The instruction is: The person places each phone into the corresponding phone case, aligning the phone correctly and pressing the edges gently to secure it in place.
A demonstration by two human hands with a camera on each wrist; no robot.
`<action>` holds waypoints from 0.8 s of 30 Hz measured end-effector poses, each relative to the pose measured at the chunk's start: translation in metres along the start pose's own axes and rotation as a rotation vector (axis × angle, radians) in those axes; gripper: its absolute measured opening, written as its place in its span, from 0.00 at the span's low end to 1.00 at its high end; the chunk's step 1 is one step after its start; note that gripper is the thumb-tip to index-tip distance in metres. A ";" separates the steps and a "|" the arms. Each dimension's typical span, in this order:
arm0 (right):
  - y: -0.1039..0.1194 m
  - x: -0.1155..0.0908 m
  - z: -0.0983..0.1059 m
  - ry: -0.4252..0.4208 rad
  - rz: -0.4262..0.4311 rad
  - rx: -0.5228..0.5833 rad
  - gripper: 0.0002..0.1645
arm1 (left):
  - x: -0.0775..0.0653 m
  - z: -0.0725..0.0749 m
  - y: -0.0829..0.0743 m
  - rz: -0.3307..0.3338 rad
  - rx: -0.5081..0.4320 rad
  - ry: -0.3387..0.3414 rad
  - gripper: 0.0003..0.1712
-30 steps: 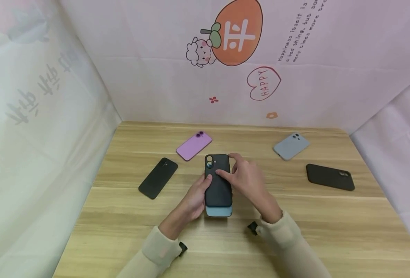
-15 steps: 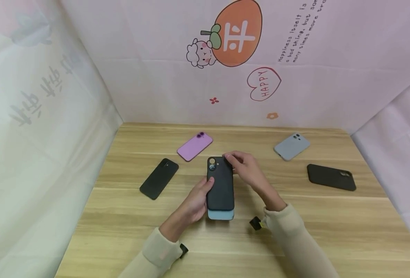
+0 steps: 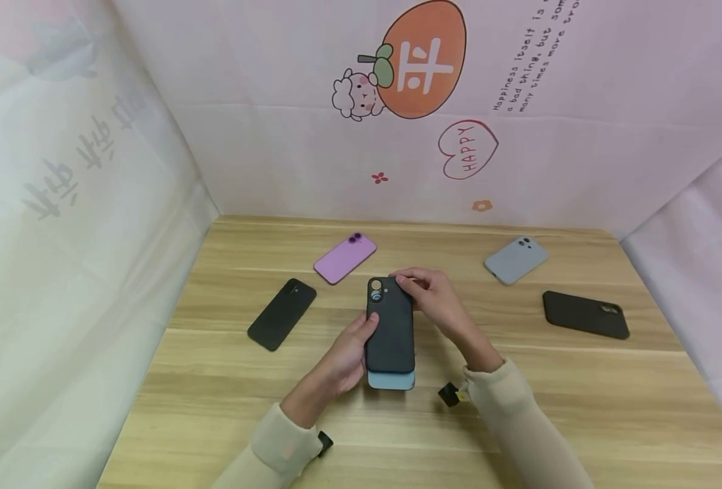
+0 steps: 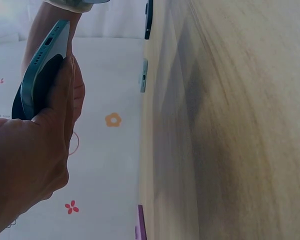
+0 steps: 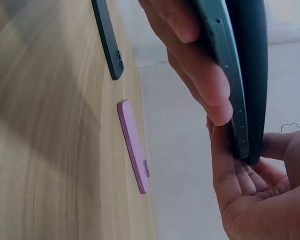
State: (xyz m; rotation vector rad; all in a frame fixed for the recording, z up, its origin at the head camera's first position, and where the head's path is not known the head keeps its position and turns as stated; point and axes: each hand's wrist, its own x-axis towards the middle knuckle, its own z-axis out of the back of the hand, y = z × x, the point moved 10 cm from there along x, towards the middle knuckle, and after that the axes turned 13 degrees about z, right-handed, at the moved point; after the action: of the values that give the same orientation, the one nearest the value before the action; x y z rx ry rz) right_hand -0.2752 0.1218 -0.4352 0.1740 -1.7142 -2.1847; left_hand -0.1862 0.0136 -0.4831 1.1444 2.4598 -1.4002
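A black phone case (image 3: 391, 336) lies over the back of a light blue phone (image 3: 391, 381), whose bottom end sticks out below it. Both are held up over the table. My left hand (image 3: 346, 354) grips the two from the left, thumb on the case and fingers underneath. At the top right corner, my right hand (image 3: 435, 297) pinches the case and phone, thumb on the case's back. The right wrist view shows a wedge of space between the phone's side (image 5: 229, 70) and the case (image 5: 255, 75), narrowing toward the top end.
Near the back lie a purple phone (image 3: 345, 259) and a pale blue phone (image 3: 516, 260). A black phone (image 3: 282, 314) lies to the left, and a black phone case (image 3: 585, 314) to the right, all on the wooden table (image 3: 202, 407). White printed cloth (image 3: 275, 149) encloses the table.
My right thumb has moved from the middle of the case up to its top right corner. The phone and case have shifted slightly toward me and right in view.
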 end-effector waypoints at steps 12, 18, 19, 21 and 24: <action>0.001 -0.001 -0.003 0.003 0.023 0.017 0.14 | 0.000 0.003 0.000 0.000 0.008 -0.022 0.32; 0.005 -0.004 -0.003 0.025 0.034 -0.022 0.13 | 0.000 0.002 0.001 0.002 0.000 -0.018 0.32; 0.005 -0.005 -0.003 0.030 0.032 -0.024 0.13 | 0.000 0.002 0.001 0.000 0.001 -0.016 0.32; 0.006 -0.006 -0.004 0.043 0.030 -0.028 0.13 | 0.000 0.001 0.000 -0.002 0.004 -0.015 0.32; 0.004 -0.007 -0.004 0.042 0.022 -0.030 0.13 | 0.000 0.001 0.000 -0.002 0.000 -0.013 0.31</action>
State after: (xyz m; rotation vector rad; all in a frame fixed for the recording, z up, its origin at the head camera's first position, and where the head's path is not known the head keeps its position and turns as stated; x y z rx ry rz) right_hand -0.2666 0.1199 -0.4328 0.1910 -1.6517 -2.1741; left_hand -0.1859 0.0128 -0.4836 1.1294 2.4530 -1.4032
